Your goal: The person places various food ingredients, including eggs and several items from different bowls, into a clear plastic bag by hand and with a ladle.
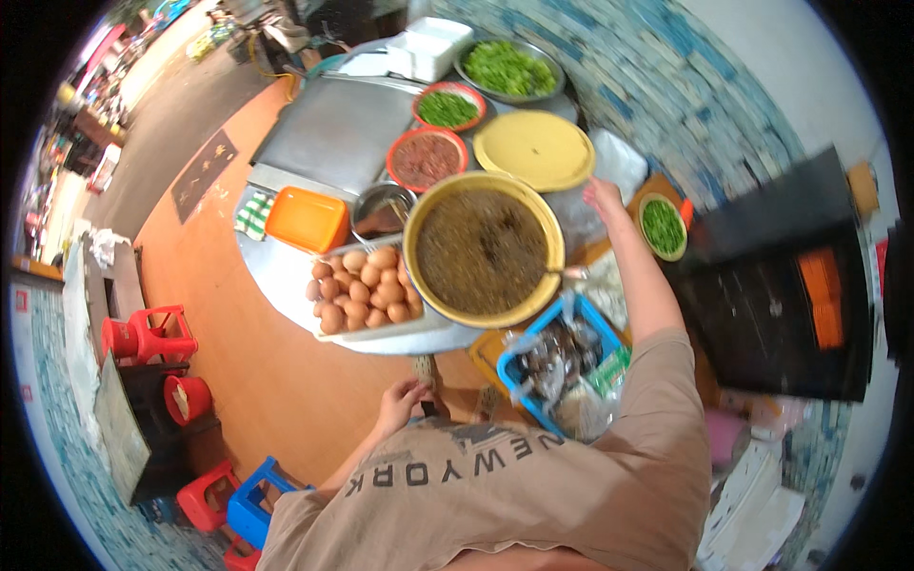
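Note:
My right hand point(604, 198) reaches to the right end of a yellow oval lid point(532, 148), fingertips at or just beside its edge. Contact and grip are unclear. Low near my body is my left hand point(404, 403), its fingers loosely bent beside a small dark strip that I cannot identify. Between the hands stands a large yellow basin point(553, 246) of brown, coarse mixture point(478, 253). A utensil handle point(571, 273) sticks out over its right rim. Brown eggs point(359, 292) fill a pale tray left of the basin. Minced meat point(427, 158) lies in a red-rimmed bowl behind it.
A blue basket point(615, 332) of bagged goods stands front right. Further back are chopped greens point(447, 109), leafy greens point(508, 68) and white foam boxes point(435, 46). A flat metal cover point(339, 132) and orange container point(307, 218) lie left. Plastic stools point(260, 503) stand on the floor.

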The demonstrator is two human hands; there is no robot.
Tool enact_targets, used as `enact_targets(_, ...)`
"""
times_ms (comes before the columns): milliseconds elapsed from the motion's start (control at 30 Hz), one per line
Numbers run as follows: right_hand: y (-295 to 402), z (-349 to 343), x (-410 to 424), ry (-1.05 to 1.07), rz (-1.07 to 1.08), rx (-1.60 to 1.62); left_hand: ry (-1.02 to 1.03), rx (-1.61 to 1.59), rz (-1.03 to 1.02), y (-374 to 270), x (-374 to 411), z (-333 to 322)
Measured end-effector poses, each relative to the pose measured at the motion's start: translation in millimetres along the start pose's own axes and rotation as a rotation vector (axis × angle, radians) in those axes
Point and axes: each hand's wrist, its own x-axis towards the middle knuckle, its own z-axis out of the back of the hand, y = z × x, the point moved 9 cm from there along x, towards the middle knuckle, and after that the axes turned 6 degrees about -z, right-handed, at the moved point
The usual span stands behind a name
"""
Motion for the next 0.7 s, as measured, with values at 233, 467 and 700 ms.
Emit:
enact_targets(233, -65.3, -53.7, 100.0, 0.003, -0.333, 0.411, -0.286, -0.063, 0.052, 4.7, -8.0, 114.1)
enact_targets(467, 36.8, -56.0, 58.1, 0.028, -0.067, 0.521, -0.260, -0.155, 0.051, -0.5, 6.5, 126.8)
enact_targets(700, 152.3, -6.8, -135.8, -0.049, 0.589, 0.081, -0.226, -0.191, -0.058, -28.3, 7.6, 115.3)
